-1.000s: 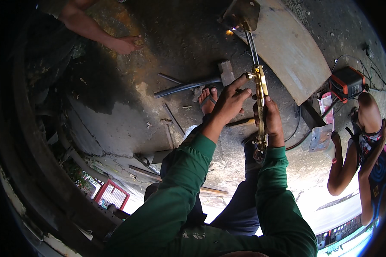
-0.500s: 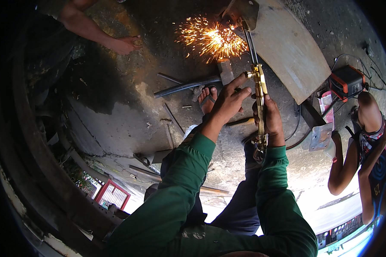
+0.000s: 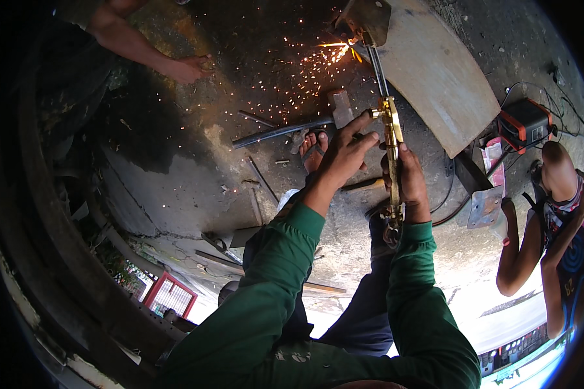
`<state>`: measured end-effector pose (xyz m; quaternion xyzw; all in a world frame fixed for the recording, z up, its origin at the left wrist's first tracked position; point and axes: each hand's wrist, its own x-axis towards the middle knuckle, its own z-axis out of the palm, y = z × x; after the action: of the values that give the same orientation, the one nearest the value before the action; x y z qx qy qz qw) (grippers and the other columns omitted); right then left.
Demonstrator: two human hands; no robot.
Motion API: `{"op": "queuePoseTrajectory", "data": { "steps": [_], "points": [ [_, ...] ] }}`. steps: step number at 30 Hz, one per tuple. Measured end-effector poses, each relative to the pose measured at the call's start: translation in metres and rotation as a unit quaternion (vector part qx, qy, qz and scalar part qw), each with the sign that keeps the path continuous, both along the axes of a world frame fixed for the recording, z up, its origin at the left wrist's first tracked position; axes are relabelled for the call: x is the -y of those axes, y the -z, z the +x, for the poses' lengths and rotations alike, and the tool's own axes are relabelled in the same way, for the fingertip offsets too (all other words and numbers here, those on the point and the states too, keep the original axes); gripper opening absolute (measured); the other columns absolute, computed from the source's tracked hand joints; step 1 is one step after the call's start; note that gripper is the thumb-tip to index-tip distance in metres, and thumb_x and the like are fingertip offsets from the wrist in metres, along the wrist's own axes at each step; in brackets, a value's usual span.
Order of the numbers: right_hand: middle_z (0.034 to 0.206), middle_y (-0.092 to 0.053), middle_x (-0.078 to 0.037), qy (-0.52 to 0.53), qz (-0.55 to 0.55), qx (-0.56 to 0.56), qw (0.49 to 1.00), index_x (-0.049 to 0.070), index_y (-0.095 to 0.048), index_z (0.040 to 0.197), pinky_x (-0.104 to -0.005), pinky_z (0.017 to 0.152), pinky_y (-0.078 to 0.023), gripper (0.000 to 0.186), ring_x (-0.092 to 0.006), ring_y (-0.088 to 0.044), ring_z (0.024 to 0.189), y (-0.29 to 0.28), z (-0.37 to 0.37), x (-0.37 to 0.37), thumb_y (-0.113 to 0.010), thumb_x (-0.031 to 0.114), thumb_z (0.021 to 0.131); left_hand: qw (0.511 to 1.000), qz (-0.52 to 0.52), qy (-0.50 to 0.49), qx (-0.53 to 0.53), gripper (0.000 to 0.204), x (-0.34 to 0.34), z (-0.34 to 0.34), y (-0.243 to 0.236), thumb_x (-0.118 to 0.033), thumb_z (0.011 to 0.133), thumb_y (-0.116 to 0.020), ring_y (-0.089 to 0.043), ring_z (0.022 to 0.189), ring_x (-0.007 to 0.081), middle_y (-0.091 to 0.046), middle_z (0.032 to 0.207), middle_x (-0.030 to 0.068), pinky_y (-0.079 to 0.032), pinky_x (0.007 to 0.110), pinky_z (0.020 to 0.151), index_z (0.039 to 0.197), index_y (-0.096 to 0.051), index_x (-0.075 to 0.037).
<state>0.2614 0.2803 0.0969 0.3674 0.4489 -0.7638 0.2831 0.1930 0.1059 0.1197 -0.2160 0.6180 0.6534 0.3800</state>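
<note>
A brass cutting torch (image 3: pixel 392 133) with long straight tubes points away from me. My right hand (image 3: pixel 409 175) is wrapped round its handle. At the torch's side knob is my left hand (image 3: pixel 350 149), its index finger against the knob and its thumb close by; the other fingers curl under. The torch's tip meets the edge of a rusty metal plate (image 3: pixel 368 18), where a small orange flame and scattered sparks (image 3: pixel 334 55) show. The tip itself is partly hidden by the glow.
A large curved metal sheet (image 3: pixel 441 78) lies right of the torch. Metal tubes (image 3: pixel 279 131) and a hammer (image 3: pixel 254 198) lie on the floor at left. An orange-black machine (image 3: pixel 525 126) stands at right. One co-worker's hand (image 3: pixel 191 68) is far left; another person (image 3: pixel 558 214) sits right.
The dense shower of sparks has shrunk to a small flame with thin, scattered sparks drifting left and nearer. My hands and the torch have barely moved.
</note>
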Motion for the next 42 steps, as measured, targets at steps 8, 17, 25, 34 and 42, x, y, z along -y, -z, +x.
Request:
{"op": "queuePoseTrajectory", "data": {
  "steps": [8, 17, 25, 34, 42],
  "points": [
    [0.068, -0.057, -0.002, -0.012, -0.002, -0.009, 1.0, 0.005, -0.062, 0.122, -0.0255, 0.042, -0.04, 0.054, -0.011, -0.05, 0.047, -0.009, -0.006, 0.001, -0.046, 0.053, 0.105, 1.0, -0.008, 0.021, -0.006, 0.069, -0.002, -0.005, -0.013, -0.024, 0.098, -0.066, -0.065, 0.103, 0.015, -0.051, 0.155, 0.0098, -0.053, 0.024, 0.052, 0.158, -0.037, -0.004],
    [0.068, -0.057, -0.001, -0.012, 0.005, 0.003, 1.0, 0.005, -0.063, 0.126, -0.0253, 0.042, -0.039, 0.054, -0.0108, -0.049, 0.048, -0.012, -0.006, 0.002, -0.046, 0.052, 0.106, 1.0, 0.015, 0.026, -0.006, 0.069, 0.0, -0.005, -0.013, -0.026, 0.099, -0.065, -0.065, 0.105, 0.0156, -0.05, 0.155, 0.01, -0.052, 0.024, 0.053, 0.16, -0.037, -0.009],
    [0.069, -0.057, -0.002, -0.009, -0.005, 0.005, 1.0, 0.005, -0.063, 0.126, -0.0251, 0.042, -0.04, 0.055, -0.0108, -0.05, 0.048, -0.011, -0.007, 0.0, -0.046, 0.053, 0.105, 0.999, 0.008, 0.031, -0.007, 0.07, 0.001, -0.005, -0.011, -0.027, 0.098, -0.066, -0.064, 0.109, 0.0172, -0.05, 0.156, 0.0108, -0.052, 0.023, 0.053, 0.159, -0.037, -0.007],
    [0.069, -0.058, -0.002, -0.004, -0.013, 0.015, 1.0, 0.006, -0.06, 0.122, -0.0253, 0.042, -0.04, 0.054, -0.0113, -0.05, 0.048, -0.011, -0.007, -0.001, -0.047, 0.056, 0.105, 0.999, 0.028, 0.018, 0.001, 0.065, 0.002, -0.009, -0.01, -0.025, 0.101, -0.064, -0.068, 0.113, 0.0192, -0.049, 0.155, 0.0134, -0.053, 0.024, 0.053, 0.158, -0.038, -0.005],
    [0.069, -0.059, -0.003, -0.001, -0.018, 0.014, 1.0, 0.008, -0.06, 0.116, -0.0253, 0.042, -0.04, 0.051, -0.0117, -0.05, 0.047, -0.011, -0.007, -0.005, -0.047, 0.057, 0.105, 0.999, 0.038, 0.016, 0.001, 0.064, 0.001, -0.011, -0.01, -0.026, 0.102, -0.063, -0.07, 0.113, 0.0204, -0.052, 0.15, 0.0162, -0.053, 0.023, 0.052, 0.157, -0.039, -0.005]
  ]
}}
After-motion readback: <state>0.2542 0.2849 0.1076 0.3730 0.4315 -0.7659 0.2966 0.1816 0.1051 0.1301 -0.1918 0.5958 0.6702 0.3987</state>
